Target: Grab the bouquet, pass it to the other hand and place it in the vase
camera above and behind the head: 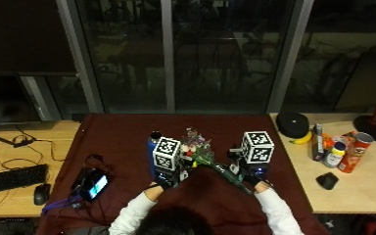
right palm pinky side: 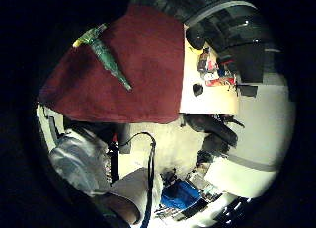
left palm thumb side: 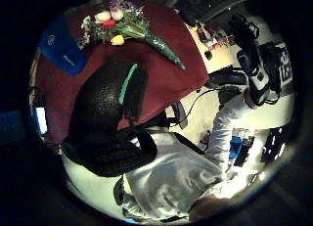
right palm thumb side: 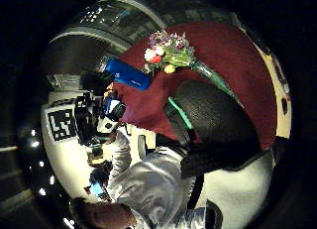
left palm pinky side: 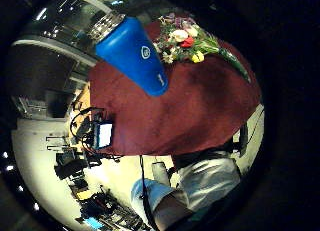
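Observation:
A bouquet [camera above and behind the head: 204,156] of white, red, yellow and purple flowers lies on the dark red cloth [camera above and behind the head: 123,137], its green wrapped stem running toward my right hand [camera above and behind the head: 257,179]. The blue vase [camera above and behind the head: 152,147] stands upright just left of the flowers, partly hidden behind my left hand [camera above and behind the head: 164,182]. Both hands hover above the cloth, one on each side of the bouquet, touching nothing. The left palm views show the vase [left palm pinky side: 132,53], the bouquet [left palm thumb side: 122,30] and the relaxed left thumb [left palm thumb side: 105,113]. The right palm views show the stem [right palm pinky side: 111,62], the flowers [right palm thumb side: 171,50] and the right thumb [right palm thumb side: 213,120].
A phone [camera above and behind the head: 95,184] with cables lies on the cloth's left part. A keyboard [camera above and behind the head: 9,178] and mouse [camera above and behind the head: 40,194] sit on the wooden table at left. At right are a black cap [camera above and behind the head: 292,122], bottles, a red can [camera above and behind the head: 354,152] and another mouse [camera above and behind the head: 327,180].

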Tool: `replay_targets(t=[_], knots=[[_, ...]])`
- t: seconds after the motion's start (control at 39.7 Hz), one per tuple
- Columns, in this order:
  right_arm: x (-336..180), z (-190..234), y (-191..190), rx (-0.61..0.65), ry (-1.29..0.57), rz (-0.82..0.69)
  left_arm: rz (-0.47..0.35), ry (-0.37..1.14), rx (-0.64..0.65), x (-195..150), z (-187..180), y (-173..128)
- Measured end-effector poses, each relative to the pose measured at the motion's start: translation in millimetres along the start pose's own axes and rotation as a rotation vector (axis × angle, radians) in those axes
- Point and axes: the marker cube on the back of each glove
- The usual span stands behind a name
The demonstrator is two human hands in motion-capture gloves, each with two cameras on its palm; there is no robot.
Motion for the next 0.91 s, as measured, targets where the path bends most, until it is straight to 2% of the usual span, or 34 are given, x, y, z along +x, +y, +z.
replay_targets(t=[0.33,0.6,0.91], knots=[[9.3,-18.4,14.8,0.046,-0.031,-0.015,0.028,-0.021,0.017,4.8,-9.2,1.9],[3.6,-30.1,6.3,0.048,-0.031,-0.006,0.003,0.049,0.061,-2.8,-17.5,-3.7],[21.1,-23.5,-15.1,-0.005,-0.057,0.045,0.021,0.078,0.096,-1.3,-25.6,-2.3]])
